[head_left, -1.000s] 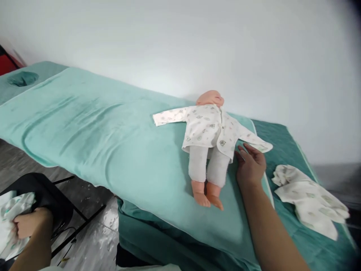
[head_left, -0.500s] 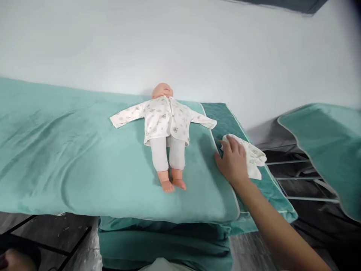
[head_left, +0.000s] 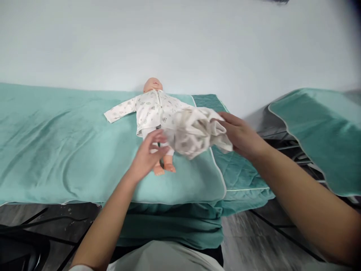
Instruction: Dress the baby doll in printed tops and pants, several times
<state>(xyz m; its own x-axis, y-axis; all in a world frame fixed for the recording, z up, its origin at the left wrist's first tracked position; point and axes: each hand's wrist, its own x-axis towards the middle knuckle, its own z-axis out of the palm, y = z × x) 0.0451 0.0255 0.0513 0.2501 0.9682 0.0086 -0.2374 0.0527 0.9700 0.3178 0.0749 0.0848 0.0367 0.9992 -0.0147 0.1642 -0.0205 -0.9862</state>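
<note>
A baby doll (head_left: 153, 85) lies on its back on the bed, wearing a white patterned jacket (head_left: 146, 113) and plain white leggings that leave its feet bare. My right hand (head_left: 239, 135) is closed on a bunched white patterned baby garment (head_left: 194, 131), raised over the doll's side and covering one sleeve. The garment is blurred, so its exact kind is unclear. Over the doll's legs, my left hand (head_left: 148, 154) holds nothing; its fingers are apart and point toward the cloth's near side.
A light green cover (head_left: 70, 150) spreads over the bed, with a darker quilted layer (head_left: 239, 169) at its right end. Another green-covered bed (head_left: 318, 131) stands to the right across a gap showing metal bars. A pale wall (head_left: 169, 41) runs behind.
My right hand has picked the white garment up off the dark quilted end and carried it left, above the doll. My left hand has come in over the doll's legs. The view has shifted slightly.
</note>
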